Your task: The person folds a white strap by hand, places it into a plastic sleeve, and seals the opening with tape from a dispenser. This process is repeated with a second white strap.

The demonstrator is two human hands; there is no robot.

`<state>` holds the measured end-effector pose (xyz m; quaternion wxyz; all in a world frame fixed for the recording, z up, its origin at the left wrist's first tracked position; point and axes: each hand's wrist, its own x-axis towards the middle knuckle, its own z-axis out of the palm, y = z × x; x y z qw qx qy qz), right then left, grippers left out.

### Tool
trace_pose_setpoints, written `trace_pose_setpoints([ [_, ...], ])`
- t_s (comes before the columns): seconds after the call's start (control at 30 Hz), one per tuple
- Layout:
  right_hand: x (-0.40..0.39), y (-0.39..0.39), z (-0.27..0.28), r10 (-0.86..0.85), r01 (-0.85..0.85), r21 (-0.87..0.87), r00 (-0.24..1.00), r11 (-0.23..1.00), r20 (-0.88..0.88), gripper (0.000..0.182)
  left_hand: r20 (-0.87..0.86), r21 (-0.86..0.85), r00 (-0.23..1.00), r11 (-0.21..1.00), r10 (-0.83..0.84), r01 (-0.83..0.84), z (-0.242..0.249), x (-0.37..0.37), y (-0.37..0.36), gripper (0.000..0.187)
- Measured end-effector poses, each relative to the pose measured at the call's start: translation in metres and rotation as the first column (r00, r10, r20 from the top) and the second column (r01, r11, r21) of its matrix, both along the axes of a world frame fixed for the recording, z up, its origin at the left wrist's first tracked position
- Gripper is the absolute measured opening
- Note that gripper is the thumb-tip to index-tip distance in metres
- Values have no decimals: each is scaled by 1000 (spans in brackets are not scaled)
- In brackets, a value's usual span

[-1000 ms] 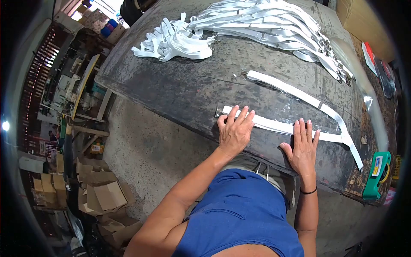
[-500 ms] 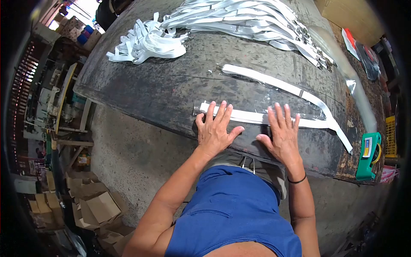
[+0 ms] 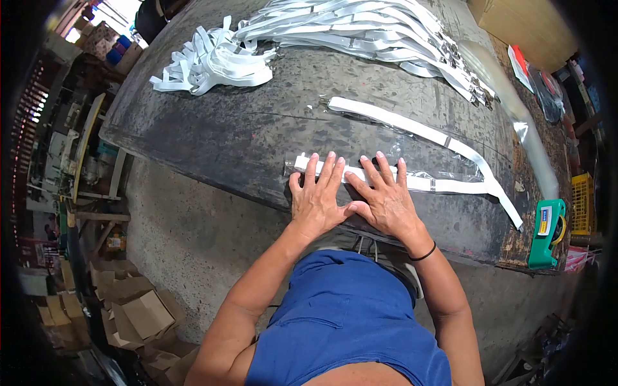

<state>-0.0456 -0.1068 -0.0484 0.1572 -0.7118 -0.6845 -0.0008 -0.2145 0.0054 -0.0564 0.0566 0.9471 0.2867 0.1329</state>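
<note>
A white Y-shaped strap [image 3: 460,187] lies on the dark table, with one arm curving away to the back left. Clear plastic film [image 3: 438,175] lies along its near arm. My left hand [image 3: 317,204] presses flat on the near arm close to its left end, fingers apart. Right beside it, my right hand [image 3: 387,204] lies flat on the same arm, fingers spread, and the two thumbs touch. Part of the strap is hidden beneath my fingers. At the strap's left end, what sits under the film is too small to make out.
Bundled white straps with metal clips [image 3: 360,32] and a tangled strap pile [image 3: 215,64] lie at the back of the worn table [image 3: 212,135]. A green tape dispenser [image 3: 546,238] stands at the right edge, near a clear plastic roll [image 3: 534,141]. Cardboard boxes [image 3: 145,312] lie on the floor, left.
My right hand has slid left along the strap until it meets my left hand. My left hand stays at the strap's left end. The view has shifted slightly.
</note>
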Motion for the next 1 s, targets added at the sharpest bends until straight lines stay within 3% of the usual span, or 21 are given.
trace_pose_setpoints([
  [0.33, -2, 0, 8, -12, 13, -34, 1000, 999, 4, 64, 142, 19, 990, 1000, -11, 8, 19, -21, 8, 78],
  [0.4, -3, -1, 8, -14, 14, -38, 1000, 999, 3, 63, 234, -187, 969, 975, -78, 123, 10, -23, 17, 74],
  [0.43, -3, -1, 8, -15, 15, -43, 1000, 999, 5, 63, 273, -119, 950, 975, -151, 189, 7, -27, 22, 69],
  [0.47, -3, 0, 9, -3, 3, -34, 1000, 999, -1, 63, 266, -111, 953, 978, -143, 177, 9, -34, 26, 69],
  [0.53, -3, 0, 10, -3, 3, -1, 1000, 1000, 31, 60, 445, -30, 893, 995, -70, 93, 14, -49, 32, 65],
  [0.57, -3, 0, 10, -3, 3, -2, 1000, 1000, 25, 60, 527, -140, 847, 990, 74, 1, 18, -54, 35, 67],
  [0.6, -4, 0, 10, 7, -7, 5, 1000, 1000, 19, 60, 488, -52, 863, 991, 132, -122, 22, -62, 43, 76],
  [0.67, -3, 0, 9, 3, -3, -7, 1000, 1000, 15, 60, 425, -68, 878, 975, 221, -212, 18, -73, 57, 84],
  [0.77, -3, -1, 8, -4, 4, -71, 1000, 997, 9, 64, 353, -205, 894, 955, 275, -213, 8, -76, 67, 87],
  [0.87, -4, -1, 9, -12, 13, -79, 1000, 997, 16, 65, 367, -114, 912, 982, 185, -153, 8, -64, 70, 87],
  [1.0, -5, -1, 10, -5, 5, -11, 1000, 1000, 25, 61, 413, -13, 899, 988, 145, -153, 11, -45, 76, 56],
])
